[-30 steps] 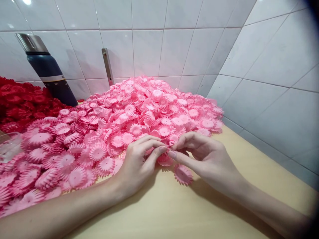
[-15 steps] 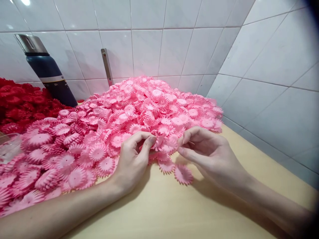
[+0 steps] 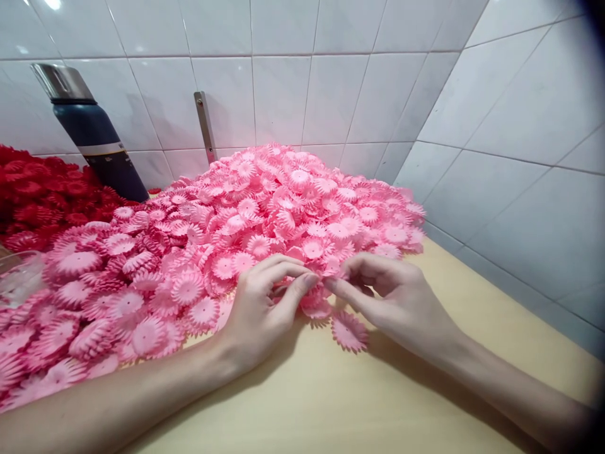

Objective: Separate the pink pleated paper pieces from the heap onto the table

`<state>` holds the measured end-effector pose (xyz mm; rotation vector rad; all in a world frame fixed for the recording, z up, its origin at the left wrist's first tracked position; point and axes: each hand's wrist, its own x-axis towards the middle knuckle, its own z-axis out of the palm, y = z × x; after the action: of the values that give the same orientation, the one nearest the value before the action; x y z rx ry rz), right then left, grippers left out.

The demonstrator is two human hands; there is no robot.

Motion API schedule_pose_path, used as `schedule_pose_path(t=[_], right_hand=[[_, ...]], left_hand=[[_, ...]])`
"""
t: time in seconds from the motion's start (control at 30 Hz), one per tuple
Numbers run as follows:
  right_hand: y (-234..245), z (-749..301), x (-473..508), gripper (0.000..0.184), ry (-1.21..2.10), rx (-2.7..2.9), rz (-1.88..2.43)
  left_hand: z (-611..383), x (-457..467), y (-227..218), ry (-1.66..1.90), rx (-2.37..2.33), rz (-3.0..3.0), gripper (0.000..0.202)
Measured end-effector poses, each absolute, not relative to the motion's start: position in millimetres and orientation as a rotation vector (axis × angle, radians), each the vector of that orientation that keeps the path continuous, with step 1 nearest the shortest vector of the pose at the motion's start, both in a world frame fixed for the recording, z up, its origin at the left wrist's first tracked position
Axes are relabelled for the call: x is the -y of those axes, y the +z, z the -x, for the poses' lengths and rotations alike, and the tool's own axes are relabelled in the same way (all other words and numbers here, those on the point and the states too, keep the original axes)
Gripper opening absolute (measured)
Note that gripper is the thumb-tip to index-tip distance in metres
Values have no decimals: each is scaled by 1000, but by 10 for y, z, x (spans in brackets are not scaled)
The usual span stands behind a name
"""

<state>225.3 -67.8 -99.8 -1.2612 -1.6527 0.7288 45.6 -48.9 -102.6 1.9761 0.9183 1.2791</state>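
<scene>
Left hand (image 3: 267, 309) and right hand (image 3: 401, 302) have drawn together, both curled, grip unclear, above the pale table (image 3: 350, 403) beside tiled walls (image 3: 331, 88).

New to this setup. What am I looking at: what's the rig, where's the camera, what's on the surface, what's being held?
No machine: just a person's bare left hand and right hand. The camera is worn on the head, looking forward and down. On the pale table lie a big pile of pink flower-shaped pieces, a red pile at far left, and a dark blue bottle behind. The fingertips are close together before the pink pile; what they pinch is too covered to identify.
</scene>
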Motion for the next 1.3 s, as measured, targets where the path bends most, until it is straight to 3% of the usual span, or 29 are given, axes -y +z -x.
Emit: schedule_pose_path(t=[0.23,0.33,0.43,0.57,0.8,1.3], right_hand=[[-831,-2180,801,24,1215,1462,1212],[-817,-2255,761,28,1123,1496,1163],[-834,-2312,690,19,900,1539,1189],[-853,-2282,680,24,706,1536,1284],[-880,-2139,804,16,1131,1611,1205],[-898,-2134,802,14,1129,1555,1241]], left_hand=[[-450,427,-1055,1192,-1072,-1665,20],[-434,366,-1077,1274,-1147,-1532,24],[-434,365,-1057,1268,-1128,-1626,20],[-446,410,-1015,1257,-1103,-1766,18],[-448,457,-1017,1243,-993,-1925,15],[-446,457,-1007,1189,-914,-1995,14]])
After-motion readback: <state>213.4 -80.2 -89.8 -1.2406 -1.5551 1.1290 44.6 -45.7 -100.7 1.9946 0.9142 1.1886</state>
